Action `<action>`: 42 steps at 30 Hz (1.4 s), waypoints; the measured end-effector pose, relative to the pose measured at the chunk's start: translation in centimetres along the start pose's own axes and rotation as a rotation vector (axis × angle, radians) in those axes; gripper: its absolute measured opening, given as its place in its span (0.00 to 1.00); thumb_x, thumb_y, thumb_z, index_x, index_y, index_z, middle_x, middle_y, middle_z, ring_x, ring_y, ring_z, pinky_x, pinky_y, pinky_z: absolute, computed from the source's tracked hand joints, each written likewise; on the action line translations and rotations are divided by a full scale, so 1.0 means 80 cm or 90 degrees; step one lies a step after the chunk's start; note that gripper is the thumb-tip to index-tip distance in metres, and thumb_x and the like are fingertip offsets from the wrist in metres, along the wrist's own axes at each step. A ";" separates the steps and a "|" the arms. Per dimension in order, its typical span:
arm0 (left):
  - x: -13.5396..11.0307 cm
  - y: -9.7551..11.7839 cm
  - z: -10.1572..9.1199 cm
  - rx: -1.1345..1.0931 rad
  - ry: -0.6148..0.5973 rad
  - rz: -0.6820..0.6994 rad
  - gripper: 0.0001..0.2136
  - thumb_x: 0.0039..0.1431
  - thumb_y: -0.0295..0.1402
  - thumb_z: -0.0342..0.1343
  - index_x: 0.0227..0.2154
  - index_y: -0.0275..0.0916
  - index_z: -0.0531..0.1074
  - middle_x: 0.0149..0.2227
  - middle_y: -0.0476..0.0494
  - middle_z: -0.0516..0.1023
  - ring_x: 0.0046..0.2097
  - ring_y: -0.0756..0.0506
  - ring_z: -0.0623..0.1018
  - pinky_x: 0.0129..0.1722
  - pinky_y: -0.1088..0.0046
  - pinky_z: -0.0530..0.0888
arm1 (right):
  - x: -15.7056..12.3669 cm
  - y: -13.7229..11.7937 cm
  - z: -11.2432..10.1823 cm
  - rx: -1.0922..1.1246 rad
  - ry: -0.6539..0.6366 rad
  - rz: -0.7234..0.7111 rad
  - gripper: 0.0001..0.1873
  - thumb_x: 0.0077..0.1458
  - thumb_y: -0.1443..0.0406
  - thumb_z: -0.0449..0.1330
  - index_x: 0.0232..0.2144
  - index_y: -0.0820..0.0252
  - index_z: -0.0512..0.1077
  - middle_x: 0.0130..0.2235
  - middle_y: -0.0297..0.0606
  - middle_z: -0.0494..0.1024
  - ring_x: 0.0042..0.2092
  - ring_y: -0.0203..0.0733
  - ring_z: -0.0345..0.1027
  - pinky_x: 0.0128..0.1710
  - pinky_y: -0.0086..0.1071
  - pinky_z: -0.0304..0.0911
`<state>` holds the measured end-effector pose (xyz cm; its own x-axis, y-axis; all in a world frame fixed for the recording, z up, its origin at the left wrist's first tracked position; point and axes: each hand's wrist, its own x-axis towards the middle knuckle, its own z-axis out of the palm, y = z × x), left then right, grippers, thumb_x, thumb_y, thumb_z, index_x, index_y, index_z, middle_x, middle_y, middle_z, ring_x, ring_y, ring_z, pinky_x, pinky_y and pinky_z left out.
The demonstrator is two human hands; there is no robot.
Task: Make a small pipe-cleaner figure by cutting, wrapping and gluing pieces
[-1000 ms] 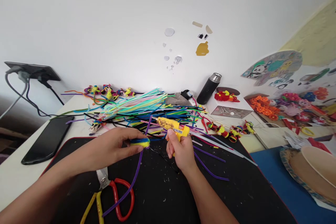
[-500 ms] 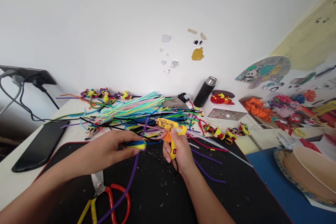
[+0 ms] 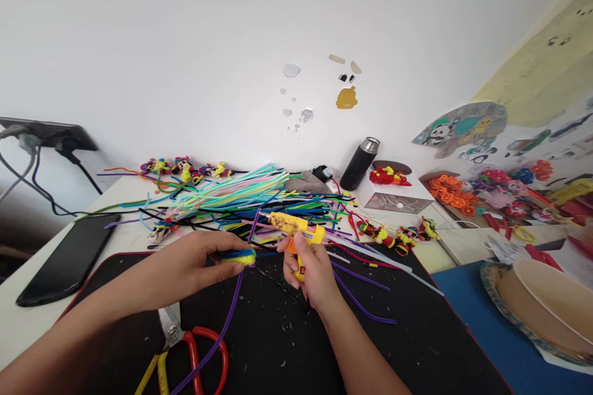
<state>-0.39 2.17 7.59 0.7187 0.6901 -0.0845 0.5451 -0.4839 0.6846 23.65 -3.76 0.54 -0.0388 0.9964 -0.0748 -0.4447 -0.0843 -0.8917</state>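
head view: a blue-and-yellow pipe-cleaner coil (image 3: pixel 238 255) is held just above the black mat (image 3: pixel 287 345), the left hand (image 3: pixel 189 265) with its grip pinched on it, a purple pipe cleaner (image 3: pixel 227 327) trailing down. just beside, the right hand (image 3: pixel 308 268) has its grip clamped on a yellow glue gun (image 3: pixel 296 228). red-handled scissors (image 3: pixel 197 345) lie near.

My left hand (image 3: pixel 194 262) pinches a small blue-and-yellow fuzzy coil (image 3: pixel 238 255) between thumb and fingers (image 3: pixel 217 241). A purple pipe cleaner (image 3: pixel 222 327) trails from it down across the black mat (image 3: pixel 287 345). My right hand (image 3: pixel 310 268) wraps the grip of a yellow glue gun (image 3: pixel 296 227), nozzle pointing left, tip near the coil but apart. Red-handled scissors (image 3: pixel 194 345) lie on the mat by my left forearm. Behind is a messy pile of coloured pipe cleaners (image 3: pixel 250 200). A dark flask (image 3: pixel 359 163) stands by the wall. A black phone (image 3: pixel 65 265) lies flat on the white counter (image 3: pixel 28 321), far left.
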 end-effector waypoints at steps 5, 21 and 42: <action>0.000 0.002 -0.001 0.001 -0.005 -0.004 0.18 0.70 0.51 0.55 0.54 0.51 0.82 0.51 0.49 0.86 0.50 0.41 0.83 0.50 0.71 0.77 | -0.004 0.004 0.004 -0.085 0.048 -0.068 0.36 0.56 0.34 0.65 0.27 0.62 0.74 0.14 0.22 0.58 0.13 0.28 0.54 0.15 0.24 0.48; -0.001 0.004 0.003 -0.022 -0.018 -0.006 0.19 0.70 0.51 0.55 0.53 0.49 0.81 0.50 0.48 0.86 0.48 0.42 0.83 0.48 0.72 0.76 | -0.006 -0.002 0.012 -0.156 0.123 -0.046 0.39 0.50 0.29 0.64 0.20 0.59 0.68 0.11 0.22 0.57 0.11 0.29 0.52 0.13 0.24 0.46; -0.002 0.013 0.000 -0.016 -0.019 0.006 0.18 0.71 0.50 0.54 0.52 0.48 0.81 0.47 0.48 0.86 0.45 0.43 0.83 0.45 0.73 0.76 | -0.006 -0.001 0.014 -0.184 0.141 -0.047 0.38 0.51 0.30 0.63 0.20 0.56 0.64 0.11 0.22 0.55 0.11 0.29 0.51 0.11 0.25 0.47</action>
<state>0.06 1.53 8.29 0.7361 0.6695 -0.0996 0.5283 -0.4763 0.7029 22.72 -4.20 1.12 0.1920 0.9787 -0.0721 -0.1665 -0.0399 -0.9852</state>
